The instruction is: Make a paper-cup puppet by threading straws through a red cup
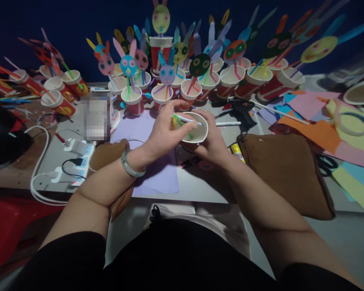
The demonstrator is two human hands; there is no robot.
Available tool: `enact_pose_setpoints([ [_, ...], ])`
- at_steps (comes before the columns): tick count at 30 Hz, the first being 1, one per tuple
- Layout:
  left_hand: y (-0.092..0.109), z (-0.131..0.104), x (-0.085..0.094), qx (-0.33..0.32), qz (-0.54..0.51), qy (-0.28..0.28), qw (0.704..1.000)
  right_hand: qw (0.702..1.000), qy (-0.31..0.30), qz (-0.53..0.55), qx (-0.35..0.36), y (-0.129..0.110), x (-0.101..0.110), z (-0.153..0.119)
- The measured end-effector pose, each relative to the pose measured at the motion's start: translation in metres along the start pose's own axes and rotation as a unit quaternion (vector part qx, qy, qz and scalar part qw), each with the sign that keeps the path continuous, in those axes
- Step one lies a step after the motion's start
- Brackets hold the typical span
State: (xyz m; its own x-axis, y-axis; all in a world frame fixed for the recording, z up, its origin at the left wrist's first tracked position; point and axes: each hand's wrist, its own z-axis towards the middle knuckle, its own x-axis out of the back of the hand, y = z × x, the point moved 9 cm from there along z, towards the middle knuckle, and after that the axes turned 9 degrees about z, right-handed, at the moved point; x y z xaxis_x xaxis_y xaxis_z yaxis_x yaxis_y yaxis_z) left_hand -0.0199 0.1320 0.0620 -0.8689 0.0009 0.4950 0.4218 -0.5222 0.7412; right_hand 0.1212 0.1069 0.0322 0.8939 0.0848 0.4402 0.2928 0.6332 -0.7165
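Note:
A white-lined paper cup (200, 132) is tilted with its mouth toward me. My right hand (214, 139) is wrapped around its outside from the right. My left hand (166, 131), closed, has its thumb reaching into the mouth of the cup. A slim white pen-like stick (186, 119) lies between that thumb and the fingers. Beside the thumb shows a green pipe cleaner (178, 121) with a yellow part, running into the cup. The left fingertips are partly hidden behind the cup. Beneath my left forearm lies a sheet of purple paper (154, 178).
Several red paper cups with paper rabbit heads (166, 74) stand along the back. A power strip (81, 161) with cables and a blurred-out box (95, 117) are at left. At right are a black glue gun (242, 113), a brown cushion (279, 173), scissors (327, 165) and coloured paper (315, 129).

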Motion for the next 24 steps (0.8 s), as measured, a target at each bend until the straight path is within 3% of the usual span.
enact_pose_setpoints([
  [16, 0.011, -0.001, -0.004, -0.013, 0.014, -0.051, 0.999, 0.999, -0.012, 0.019, -0.028, -0.013, -0.005, 0.001],
  [20, 0.003, 0.001, -0.006, 0.03, -0.023, -0.053, 0.998, 0.999, -0.007, 0.035, -0.029, -0.015, 0.002, 0.005],
  [24, -0.01, 0.006, -0.002, 0.061, -0.057, -0.021, 0.996, 0.988, -0.021, 0.13, -0.077, -0.008, 0.011, 0.008],
])
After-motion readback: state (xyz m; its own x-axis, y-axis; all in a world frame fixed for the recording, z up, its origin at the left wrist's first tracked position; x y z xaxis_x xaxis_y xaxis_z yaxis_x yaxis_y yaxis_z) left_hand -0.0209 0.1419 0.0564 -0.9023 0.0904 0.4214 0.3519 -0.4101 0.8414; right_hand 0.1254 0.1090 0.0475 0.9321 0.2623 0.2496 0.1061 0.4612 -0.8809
